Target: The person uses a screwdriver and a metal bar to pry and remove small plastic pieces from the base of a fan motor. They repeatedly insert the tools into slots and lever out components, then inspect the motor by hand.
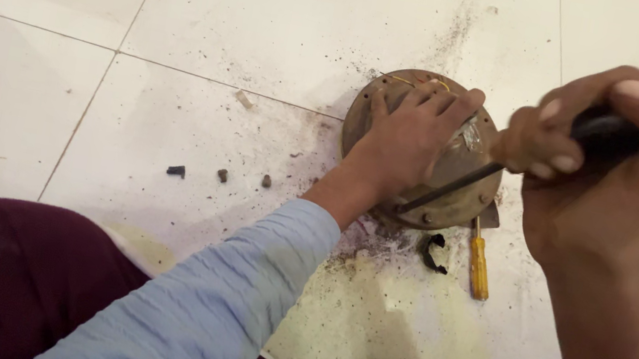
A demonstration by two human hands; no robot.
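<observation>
On the white tiled floor (277, 17), the left hand (413, 139) is pressing flat, fingers spread, on a round rusty metal housing (456, 189), hiding most of its top. The right hand (624, 170) is gripping a screwdriver (512, 164), its tip reaching the housing's rim, while a yellow-handled screwdriver (479, 267) is lying just beside, near 3 small dark bits (221, 175).

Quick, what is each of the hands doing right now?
Left hand: open, pressed flat on the round metal housing.
Right hand: closed around a screwdriver.
</observation>
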